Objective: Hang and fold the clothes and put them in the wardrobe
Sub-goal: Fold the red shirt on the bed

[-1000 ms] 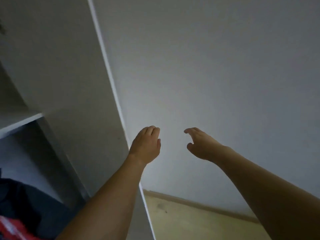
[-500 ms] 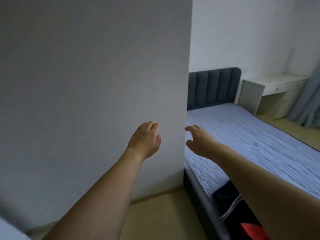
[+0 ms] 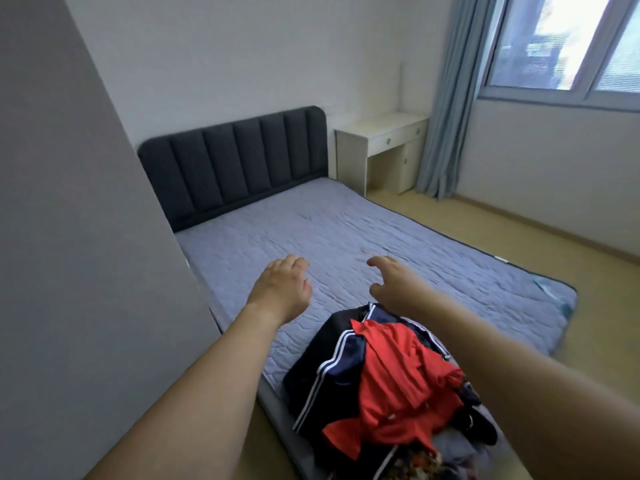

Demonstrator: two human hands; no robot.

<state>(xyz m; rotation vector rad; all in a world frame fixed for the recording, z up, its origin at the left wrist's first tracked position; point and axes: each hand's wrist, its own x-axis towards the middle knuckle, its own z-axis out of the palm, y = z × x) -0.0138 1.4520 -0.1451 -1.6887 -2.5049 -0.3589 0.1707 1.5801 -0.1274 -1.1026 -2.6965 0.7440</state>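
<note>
soft daylight enters through the white-framed glass window point(image 3: 568, 46) at upper right, overexposed and glaring. the tall grey wardrobe panel point(image 3: 69, 237) at left sits dimmer. wide-angle bending shows at the edges; slight overall softness.

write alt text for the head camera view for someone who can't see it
Two bare arms reach out over a grey quilted mattress, the left hand and right hand both empty, above a heap of clothes topped by a red garment on a navy white-striped jacket. Behind are a dark padded headboard, a cream bedside desk and blue curtain.
</note>
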